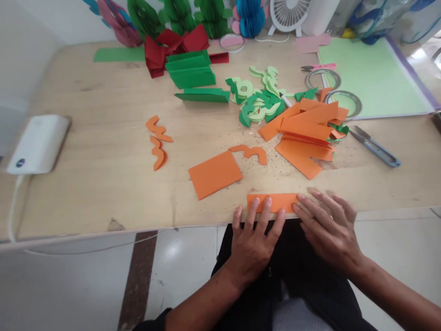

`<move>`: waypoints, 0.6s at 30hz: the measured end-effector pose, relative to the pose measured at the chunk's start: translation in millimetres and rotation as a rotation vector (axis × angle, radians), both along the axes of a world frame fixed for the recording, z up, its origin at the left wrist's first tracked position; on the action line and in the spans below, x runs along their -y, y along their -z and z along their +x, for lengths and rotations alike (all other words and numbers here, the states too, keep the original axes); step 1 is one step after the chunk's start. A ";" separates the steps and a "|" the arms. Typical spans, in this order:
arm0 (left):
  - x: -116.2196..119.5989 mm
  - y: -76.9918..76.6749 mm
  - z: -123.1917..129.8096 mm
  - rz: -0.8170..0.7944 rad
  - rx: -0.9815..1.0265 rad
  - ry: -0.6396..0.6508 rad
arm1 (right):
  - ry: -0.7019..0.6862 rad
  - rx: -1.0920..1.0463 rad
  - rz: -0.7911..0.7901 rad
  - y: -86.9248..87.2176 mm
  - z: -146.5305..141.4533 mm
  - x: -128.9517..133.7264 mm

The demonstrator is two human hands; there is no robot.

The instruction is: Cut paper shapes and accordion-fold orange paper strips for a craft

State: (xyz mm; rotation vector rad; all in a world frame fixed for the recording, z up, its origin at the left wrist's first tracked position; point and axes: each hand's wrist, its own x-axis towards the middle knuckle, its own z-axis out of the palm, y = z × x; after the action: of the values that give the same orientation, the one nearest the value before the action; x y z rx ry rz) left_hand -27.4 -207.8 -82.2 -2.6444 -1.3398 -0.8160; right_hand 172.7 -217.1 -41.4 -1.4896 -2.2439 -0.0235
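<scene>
A narrow strip of orange paper (283,201) lies flat at the table's front edge. Fingertips of my left hand (257,239) rest on its left and middle part, with the fingers spread. My right hand (329,225) lies at the strip's right end, fingers stretched out and touching it. Up and to the left is an orange paper rectangle (215,174), with a wavy orange cutout (253,153) against its upper right corner. Further left lie more wavy orange cutouts (158,152). A heap of orange paper pieces (306,128) sits beyond my hands.
Thread snips (375,147) lie right of the heap. Green cutouts (258,103), folded green paper (191,69), red paper (156,55) and tape rolls (358,103) are further back. A white device (39,142) with a cable sits far left; a small fan (289,14) stands behind.
</scene>
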 end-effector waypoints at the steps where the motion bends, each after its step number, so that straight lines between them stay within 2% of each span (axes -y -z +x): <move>1: 0.1 0.1 0.3 0.002 0.001 -0.003 | -0.002 -0.001 0.001 0.3 1.6 1.1; 10: 0.0 2.1 0.2 0.022 -0.020 -0.006 | 0.023 -0.037 0.024 1.7 -6.7 -0.8; 14: 0.2 2.5 -0.1 0.029 -0.027 -0.010 | -0.028 0.024 -0.006 1.1 -16.1 -5.5; 18: 1.1 1.6 0.3 0.014 -0.026 -0.009 | -0.052 0.052 -0.010 5.2 -12.3 -2.5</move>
State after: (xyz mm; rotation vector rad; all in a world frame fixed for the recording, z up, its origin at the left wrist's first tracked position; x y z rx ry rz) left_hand -27.1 -208.9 -83.8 -2.6272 -1.3341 -0.7834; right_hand 160.4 -214.5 -46.7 -1.4515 -2.3265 -0.0353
